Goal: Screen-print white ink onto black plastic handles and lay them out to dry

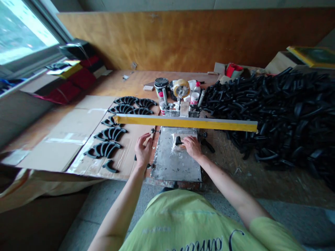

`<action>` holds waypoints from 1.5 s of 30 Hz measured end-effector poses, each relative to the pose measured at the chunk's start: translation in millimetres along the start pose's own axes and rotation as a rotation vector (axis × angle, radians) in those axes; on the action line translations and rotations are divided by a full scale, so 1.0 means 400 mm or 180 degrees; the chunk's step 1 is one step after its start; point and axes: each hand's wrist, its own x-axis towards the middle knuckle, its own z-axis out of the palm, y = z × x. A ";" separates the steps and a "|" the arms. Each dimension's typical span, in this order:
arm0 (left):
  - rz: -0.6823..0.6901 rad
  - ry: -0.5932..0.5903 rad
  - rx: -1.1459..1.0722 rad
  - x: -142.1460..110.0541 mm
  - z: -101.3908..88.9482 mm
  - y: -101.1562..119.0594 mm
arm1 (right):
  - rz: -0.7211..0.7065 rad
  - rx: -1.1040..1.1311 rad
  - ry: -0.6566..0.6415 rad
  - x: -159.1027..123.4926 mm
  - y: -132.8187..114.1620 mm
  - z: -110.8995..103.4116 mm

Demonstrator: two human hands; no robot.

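My right hand (192, 146) is closed on a small black curved plastic part (178, 141) at the pale, stained block (178, 147) on the metal plate (174, 166). The fingers cover most of this part. Just left of the plate is my left hand (143, 150), its fingers loosely bent and the thumb apart. A small dark end (135, 157) shows beside its palm; I cannot tell whether the hand touches it. Several similar black parts lie in fanned rows (108, 149) on the cardboard (128, 139), with a single part (110, 166) nearer the front edge.
A yellow-and-white bar (185, 122) spans the jig beyond my hands. Behind it stand a dark tub (161, 83), a tape roll (181, 88) and small bottles. A large heap of black parts (269, 104) covers the right side. Boxes (62, 83) sit by the window.
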 end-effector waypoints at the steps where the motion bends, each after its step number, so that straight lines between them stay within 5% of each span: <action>1: 0.0007 0.0066 -0.0088 0.018 -0.002 0.013 | 0.0006 -0.0054 -0.0033 0.000 0.002 0.000; 7: -0.0085 0.0357 -0.0827 0.141 0.006 0.124 | 0.0081 -0.0290 -0.0144 -0.007 -0.011 -0.003; 11: -0.0308 -0.0252 -0.1439 0.200 0.014 0.195 | 0.0088 -0.0042 -0.0086 -0.011 -0.017 -0.030; 16: -0.0639 -0.0887 -0.1296 0.154 -0.038 0.199 | 0.1609 0.0798 0.0376 -0.021 0.084 -0.168; 18: -0.0932 -0.1247 -0.1123 0.099 -0.066 0.166 | 0.1872 0.0763 0.0718 -0.004 0.125 -0.224; 22: -0.1448 -0.1724 -0.0940 -0.016 -0.071 0.050 | 0.0909 0.0266 0.1410 0.096 0.109 -0.253; 25: -0.1519 -0.1731 -0.0809 -0.069 -0.040 -0.038 | 0.0245 -0.0231 0.0869 0.190 0.049 -0.215; 29: -0.1542 -0.1758 -0.0724 -0.091 -0.011 -0.093 | 0.0353 -0.0666 -0.0145 0.250 0.007 -0.161; 33: -0.1676 -0.1718 -0.0723 -0.097 -0.011 -0.093 | 0.0382 -0.0908 -0.0422 0.206 -0.026 -0.123; 41: -0.1755 -0.1736 -0.0533 -0.100 -0.015 -0.077 | -0.1098 -0.0392 -0.0751 0.075 -0.070 -0.152; 45: -0.1676 -0.1700 -0.0596 -0.098 -0.017 -0.072 | -0.0748 -0.0218 -0.0478 0.093 -0.067 -0.150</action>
